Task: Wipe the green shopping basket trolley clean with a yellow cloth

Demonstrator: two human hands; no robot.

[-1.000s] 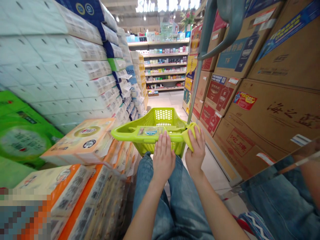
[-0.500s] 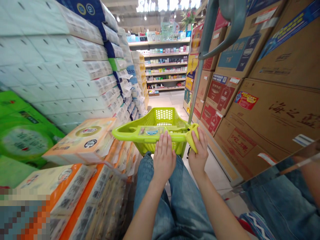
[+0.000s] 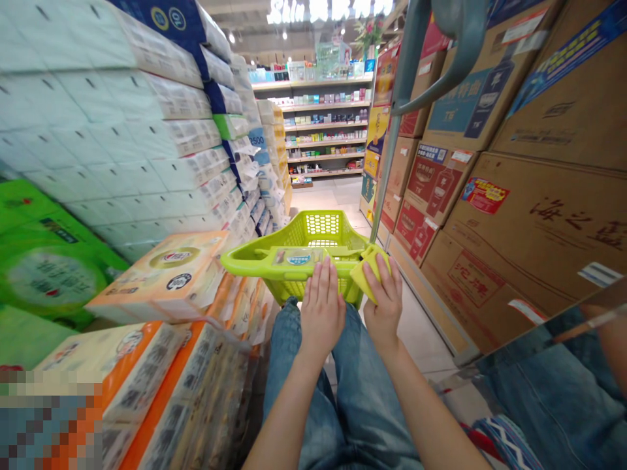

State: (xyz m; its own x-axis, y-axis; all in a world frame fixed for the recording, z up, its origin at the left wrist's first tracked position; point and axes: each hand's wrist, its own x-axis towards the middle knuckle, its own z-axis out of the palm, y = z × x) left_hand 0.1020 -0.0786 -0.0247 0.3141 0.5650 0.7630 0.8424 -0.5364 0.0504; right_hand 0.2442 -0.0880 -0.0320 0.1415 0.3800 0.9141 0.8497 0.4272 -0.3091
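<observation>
In front of my knees stands a lime-green plastic shopping basket [image 3: 240, 263] with meshed walls. My left hand [image 3: 322, 310] rests flat on the basket's near rim, fingers straight and together, holding nothing. My right hand [image 3: 385, 307] presses a folded yellow cloth [image 3: 361, 279] onto the right end of that rim, with the fingers over the cloth. A label [image 3: 298, 258] sits on the rim left of my left hand. From the basket's right corner rises a metal pole [image 3: 383, 176] topped by a grey loop handle [image 3: 443, 94]; neither hand touches it.
Tall stacks of white tissue packs [image 3: 98, 124] line the left side, with orange packs [image 3: 161, 261] lower and closer. Brown cartons [image 3: 548, 215] are piled along the right. Straight ahead, the tiled floor [image 3: 328, 192] leads to shelves of small goods [image 3: 326, 124].
My right hand has slid the yellow cloth slightly left along the rim. The cloth now looks broader and flatter, where it was bunched at the corner. My left hand stays put.
</observation>
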